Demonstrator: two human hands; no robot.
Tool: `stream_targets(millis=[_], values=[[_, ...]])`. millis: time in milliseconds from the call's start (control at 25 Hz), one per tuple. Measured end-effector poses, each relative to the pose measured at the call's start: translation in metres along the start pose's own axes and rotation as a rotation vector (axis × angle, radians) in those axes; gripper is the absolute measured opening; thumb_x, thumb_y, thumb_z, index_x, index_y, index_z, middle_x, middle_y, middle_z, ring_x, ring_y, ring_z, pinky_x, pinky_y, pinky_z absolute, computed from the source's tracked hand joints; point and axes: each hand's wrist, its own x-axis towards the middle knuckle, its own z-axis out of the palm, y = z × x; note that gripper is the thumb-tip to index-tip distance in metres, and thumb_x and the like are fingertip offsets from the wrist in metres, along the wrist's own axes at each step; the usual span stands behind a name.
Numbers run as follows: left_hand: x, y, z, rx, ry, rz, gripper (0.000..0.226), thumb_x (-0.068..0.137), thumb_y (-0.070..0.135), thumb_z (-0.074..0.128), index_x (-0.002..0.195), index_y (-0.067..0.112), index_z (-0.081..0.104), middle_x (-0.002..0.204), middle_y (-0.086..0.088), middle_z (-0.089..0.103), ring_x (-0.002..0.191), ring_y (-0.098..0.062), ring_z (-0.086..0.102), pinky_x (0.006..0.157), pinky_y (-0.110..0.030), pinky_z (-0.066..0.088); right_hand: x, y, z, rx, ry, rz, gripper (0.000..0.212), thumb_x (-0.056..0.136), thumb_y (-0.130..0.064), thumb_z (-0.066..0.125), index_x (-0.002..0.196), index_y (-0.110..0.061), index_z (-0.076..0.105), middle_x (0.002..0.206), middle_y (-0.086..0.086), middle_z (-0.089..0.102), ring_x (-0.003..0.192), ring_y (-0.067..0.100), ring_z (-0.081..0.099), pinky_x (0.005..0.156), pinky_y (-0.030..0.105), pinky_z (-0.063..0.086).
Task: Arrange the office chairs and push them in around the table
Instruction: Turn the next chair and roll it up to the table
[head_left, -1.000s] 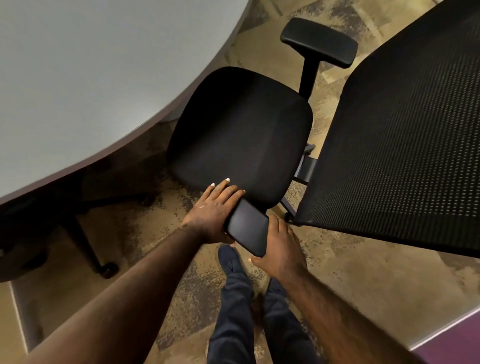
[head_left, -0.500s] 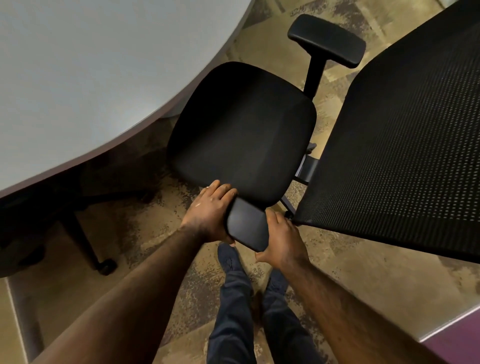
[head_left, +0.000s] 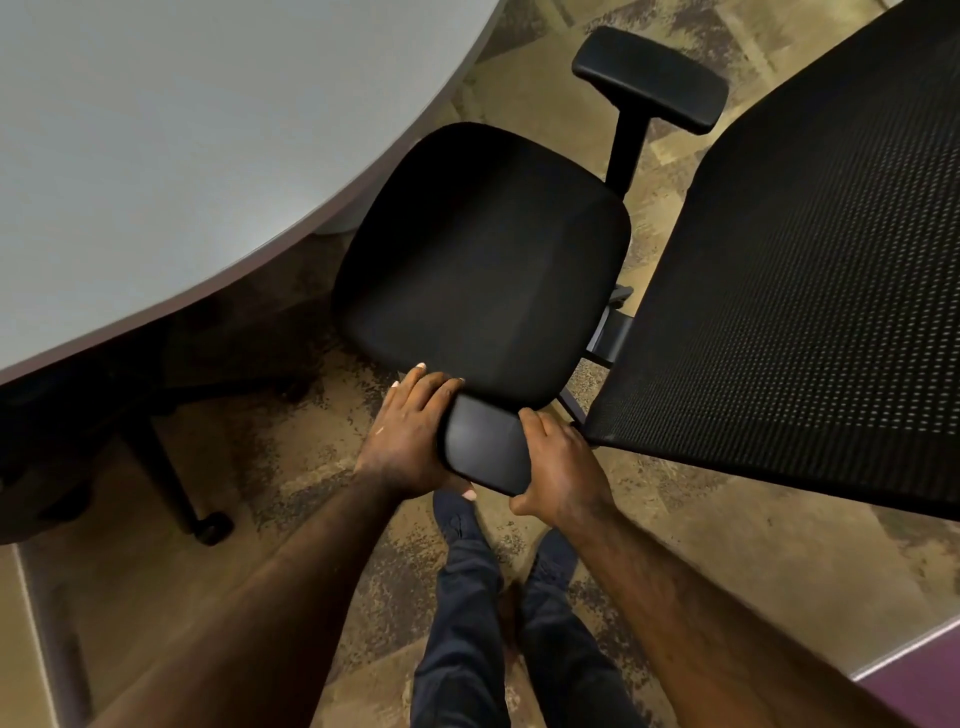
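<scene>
A black office chair stands side-on beside the grey round table (head_left: 182, 156). Its seat (head_left: 483, 260) lies just off the table's curved edge, and its mesh backrest (head_left: 810, 291) fills the right of the view. Both my hands grip the chair's near armrest (head_left: 485, 449): my left hand (head_left: 410, 431) wraps its left end, my right hand (head_left: 561, 467) holds its right side. The far armrest (head_left: 649, 83) stands beyond the seat.
Under the table at left, another chair's base leg and caster (head_left: 210, 527) rest on the patterned carpet. My legs in dark trousers (head_left: 467, 623) are directly below the armrest. A purple wall base (head_left: 924, 670) runs along the bottom right corner.
The chair's seat has moved closer to the table's edge. My left hand's fingers curled tighter around the armrest's end; my right hand stayed on it.
</scene>
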Motion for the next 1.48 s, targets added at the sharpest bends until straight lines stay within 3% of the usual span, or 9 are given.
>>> stream_targets(millis=[80, 200, 240, 360, 480, 840, 1120, 1280, 1480], values=[[-0.006, 0.001, 0.003, -0.216, 0.116, -0.093, 0.139, 0.043, 0.075, 0.083, 0.154, 0.019, 0.019, 0.160, -0.004, 0.019, 0.148, -0.021, 0.004, 0.120, -0.050, 0.013, 0.001, -0.001, -0.001, 0.008, -0.010, -0.018, 0.111, 0.054, -0.041, 0.090, 0.142, -0.014, 0.028, 0.138, 0.005, 0.045, 0.127, 0.024, 0.043, 0.103, 0.035, 0.039], [-0.016, 0.016, 0.016, -0.771, 0.467, -0.569, 0.126, 0.059, 0.053, 0.088, 0.154, 0.015, 0.014, 0.155, -0.005, 0.025, 0.142, -0.020, 0.026, 0.114, -0.037, 0.028, 0.000, -0.004, -0.001, 0.028, -0.027, -0.016, 0.113, 0.055, -0.047, 0.089, 0.144, -0.013, 0.026, 0.142, 0.006, 0.043, 0.129, 0.024, 0.043, 0.104, 0.036, 0.042], [-0.016, 0.022, 0.020, -1.001, 0.509, -0.710, 0.119, 0.065, 0.043, 0.087, 0.153, 0.014, 0.013, 0.150, -0.004, 0.032, 0.136, -0.020, 0.036, 0.110, -0.035, 0.034, 0.000, -0.005, -0.001, 0.039, -0.030, -0.012, 0.114, 0.056, -0.049, 0.089, 0.145, -0.013, 0.026, 0.143, 0.006, 0.042, 0.130, 0.025, 0.042, 0.104, 0.037, 0.042], [-0.015, 0.038, 0.033, -1.561, 0.426, -0.801, 0.069, 0.078, 0.018, 0.080, 0.137, 0.010, 0.045, 0.130, -0.009, 0.061, 0.111, -0.021, 0.063, 0.094, -0.041, 0.053, 0.000, -0.007, -0.001, 0.061, -0.030, 0.002, 0.113, 0.055, -0.050, 0.089, 0.144, -0.014, 0.027, 0.143, 0.005, 0.043, 0.130, 0.024, 0.043, 0.104, 0.037, 0.043], [-0.013, 0.046, 0.038, -1.802, 0.358, -0.837, 0.027, 0.083, 0.013, 0.074, 0.108, 0.010, 0.065, 0.107, -0.009, 0.074, 0.093, -0.018, 0.072, 0.080, -0.037, 0.058, 0.002, -0.007, 0.001, 0.071, -0.016, 0.012, 0.111, 0.053, -0.047, 0.090, 0.141, -0.015, 0.030, 0.138, 0.004, 0.046, 0.126, 0.023, 0.046, 0.102, 0.036, 0.044], [-0.011, 0.041, 0.046, -1.785, 0.433, -0.853, 0.024, 0.084, 0.014, 0.074, 0.106, 0.007, 0.067, 0.104, -0.010, 0.074, 0.099, -0.023, 0.070, 0.087, -0.041, 0.055, 0.002, -0.008, 0.011, 0.102, 0.032, -0.005, 0.115, 0.058, -0.041, 0.089, 0.147, -0.012, 0.023, 0.146, 0.007, 0.040, 0.134, 0.024, 0.037, 0.110, 0.035, 0.033], [-0.012, 0.036, 0.039, -1.816, 0.376, -0.878, 0.037, 0.083, 0.016, 0.074, 0.114, 0.000, 0.063, 0.110, -0.015, 0.071, 0.099, -0.024, 0.069, 0.090, -0.042, 0.055, 0.004, -0.021, 0.009, 0.083, 0.007, 0.037, 0.119, 0.064, -0.038, 0.088, 0.151, -0.011, 0.012, 0.158, 0.008, 0.023, 0.147, 0.025, 0.013, 0.120, 0.040, 0.018], [-0.014, 0.037, 0.030, -1.725, 0.379, -0.847, 0.050, 0.085, 0.022, 0.074, 0.128, 0.009, 0.054, 0.121, -0.010, 0.067, 0.104, -0.019, 0.066, 0.087, -0.038, 0.056, -0.003, -0.026, -0.004, 0.018, -0.012, -0.003, 0.127, 0.067, -0.052, 0.082, 0.153, -0.010, -0.002, 0.163, 0.008, 0.006, 0.149, 0.024, -0.003, 0.119, 0.038, 0.001], [-0.034, 0.038, 0.000, -1.338, 0.426, -0.850, 0.081, 0.086, 0.038, 0.072, 0.148, 0.013, 0.028, 0.146, -0.008, 0.045, 0.127, -0.022, 0.048, 0.107, -0.040, 0.039, -0.025, -0.035, -0.046, 0.107, 0.147, -0.109, 0.102, 0.084, -0.050, 0.067, 0.154, -0.015, 0.001, 0.163, 0.001, 0.003, 0.149, 0.019, -0.005, 0.120, 0.036, -0.001]])
